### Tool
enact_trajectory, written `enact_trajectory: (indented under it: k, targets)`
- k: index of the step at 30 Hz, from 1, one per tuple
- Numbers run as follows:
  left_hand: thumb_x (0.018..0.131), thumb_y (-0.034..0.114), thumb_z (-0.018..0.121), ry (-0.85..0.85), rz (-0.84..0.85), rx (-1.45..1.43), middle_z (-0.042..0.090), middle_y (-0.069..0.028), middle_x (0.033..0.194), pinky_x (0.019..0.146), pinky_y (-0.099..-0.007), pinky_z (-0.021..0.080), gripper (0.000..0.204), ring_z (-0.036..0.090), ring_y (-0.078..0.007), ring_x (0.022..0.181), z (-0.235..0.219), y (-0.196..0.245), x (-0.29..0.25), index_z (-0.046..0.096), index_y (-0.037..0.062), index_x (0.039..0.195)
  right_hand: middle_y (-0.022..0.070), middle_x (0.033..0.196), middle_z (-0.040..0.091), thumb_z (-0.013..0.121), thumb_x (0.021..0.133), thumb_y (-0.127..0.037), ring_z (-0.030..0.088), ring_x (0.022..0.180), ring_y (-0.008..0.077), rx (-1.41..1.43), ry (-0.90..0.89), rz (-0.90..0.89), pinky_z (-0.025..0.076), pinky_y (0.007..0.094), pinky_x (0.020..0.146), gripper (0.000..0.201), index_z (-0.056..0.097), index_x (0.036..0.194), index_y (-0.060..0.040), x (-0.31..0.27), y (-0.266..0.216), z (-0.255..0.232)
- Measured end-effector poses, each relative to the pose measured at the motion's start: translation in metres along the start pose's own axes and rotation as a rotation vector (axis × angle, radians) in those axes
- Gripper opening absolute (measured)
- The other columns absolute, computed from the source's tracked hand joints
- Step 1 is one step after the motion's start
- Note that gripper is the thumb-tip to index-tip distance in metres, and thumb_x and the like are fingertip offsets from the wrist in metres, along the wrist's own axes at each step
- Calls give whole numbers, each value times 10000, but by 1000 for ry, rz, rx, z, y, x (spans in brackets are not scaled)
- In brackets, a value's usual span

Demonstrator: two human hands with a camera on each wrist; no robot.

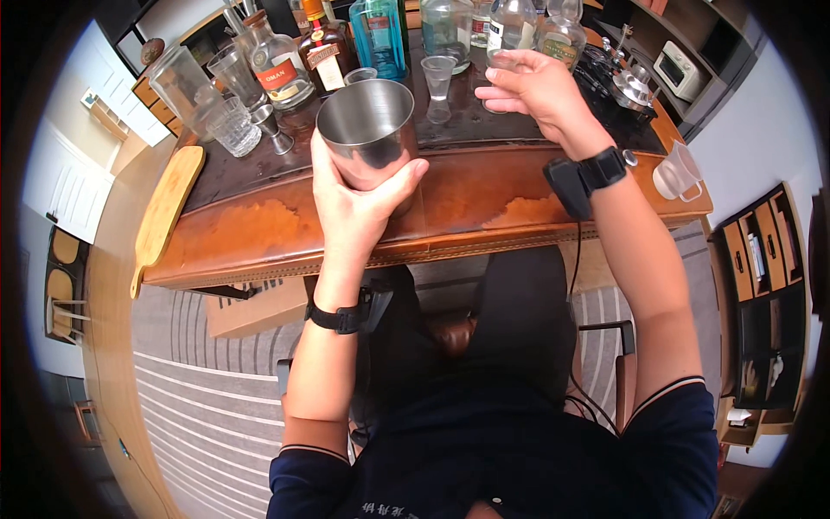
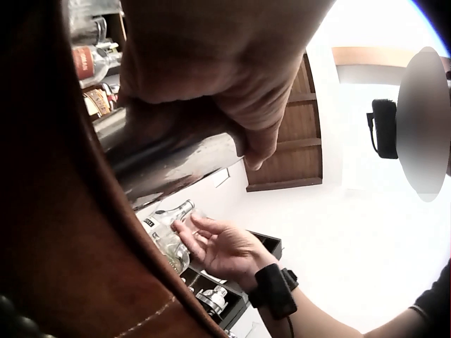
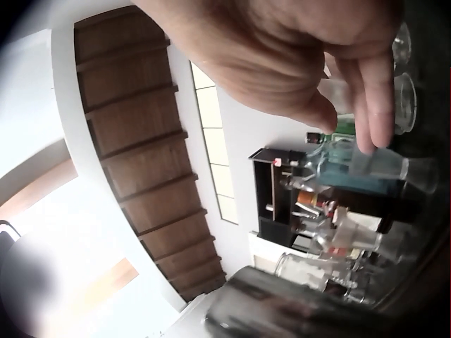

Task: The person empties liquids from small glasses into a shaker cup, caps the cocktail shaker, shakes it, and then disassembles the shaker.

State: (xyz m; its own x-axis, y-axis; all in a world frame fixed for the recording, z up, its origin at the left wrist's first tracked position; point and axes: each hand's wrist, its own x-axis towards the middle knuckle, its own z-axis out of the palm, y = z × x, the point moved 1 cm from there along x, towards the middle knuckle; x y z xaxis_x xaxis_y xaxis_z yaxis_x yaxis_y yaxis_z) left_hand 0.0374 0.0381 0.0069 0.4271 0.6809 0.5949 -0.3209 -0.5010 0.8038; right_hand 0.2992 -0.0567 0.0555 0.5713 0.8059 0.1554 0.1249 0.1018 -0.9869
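My left hand [image 1: 359,195] grips a metal shaker tin [image 1: 367,130] from below and the side, with its open mouth up, over the near edge of the bar table. The tin's side shines beneath that hand in the left wrist view. My right hand [image 1: 545,93] reaches over the back right of the table, thumb and fingers around a small clear cup [image 3: 405,105], mostly hidden by the fingers. Left of it on the table stands another small clear cup [image 1: 438,76], with a third cup [image 1: 361,75] behind the tin.
Several bottles line the back, including an orange-labelled bottle [image 1: 281,73] and a blue bottle [image 1: 378,39]. A jigger [image 1: 273,130] and a cut-glass tumbler [image 1: 233,128] stand at left, near a wooden board [image 1: 169,208]. A clear jug [image 1: 679,173] sits at the right edge.
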Motion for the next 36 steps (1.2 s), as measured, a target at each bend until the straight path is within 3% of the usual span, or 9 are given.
enact_trajectory:
  k: [11,13,15,19,21,22,26,30,36]
  targets:
    - [711,144,964,-16,-12,-67,620,-93,1303,1032,-356,501,883,608,-191,1182,3,0,1,459,37,1427,159,1182,726,719,965,-37,765,998,225,-119,-248,-177,644,287,847,448,595,1389,38,-44,-71,68]
    - [703,146,969,-14,-1,-57,618,-94,1311,1040,-358,499,906,606,-194,1191,2,-3,2,453,35,1439,157,982,767,761,835,-37,766,867,211,-510,-166,-500,621,343,794,435,681,1252,58,-37,-67,74]
    - [700,148,971,-17,-22,-70,611,-100,1332,1049,-362,499,935,603,-200,1211,2,-7,2,441,33,1460,184,959,768,732,785,-38,765,878,297,-588,-127,-593,596,416,825,451,694,1223,61,-39,-66,82]
    - [702,149,969,-16,5,-56,600,-109,1360,1064,-372,495,957,595,-209,1239,2,-10,2,428,31,1481,274,1113,733,672,816,-31,714,1011,442,-782,-102,-793,581,476,891,437,666,1239,76,-58,-67,95]
    - [703,151,967,-7,22,-38,594,-116,1378,1079,-384,487,962,589,-216,1259,2,-6,2,424,26,1487,318,1300,650,660,850,-40,676,1151,430,-877,-96,-1191,565,460,951,468,614,1293,101,-62,-61,100]
    - [703,151,967,-9,22,-38,594,-116,1378,1079,-384,487,962,589,-216,1259,2,-5,1,424,26,1487,318,1451,547,640,893,-75,613,1270,423,-959,-171,-1157,519,452,1053,493,572,1346,107,-68,-59,101]
    - [705,151,964,7,9,-55,567,-135,1427,1109,-389,468,1003,563,-232,1308,3,-4,-1,397,20,1522,243,1498,533,656,903,-155,575,1316,411,-1130,-200,-1326,425,513,1170,498,601,1341,75,-69,-54,105]
    - [715,160,962,15,-19,-49,519,-160,1499,1138,-391,442,1062,528,-256,1363,-3,-12,-3,351,12,1571,217,1571,469,616,936,-115,500,1432,361,-1084,-241,-1278,385,528,1216,509,553,1412,55,-77,-54,108]
    - [724,78,953,15,-32,-108,606,-85,1310,1052,-360,509,855,605,-187,1182,2,-9,-2,466,40,1426,232,1477,547,643,875,-4,587,1332,372,-838,-77,-1273,493,469,1125,506,582,1376,35,-63,-56,91]
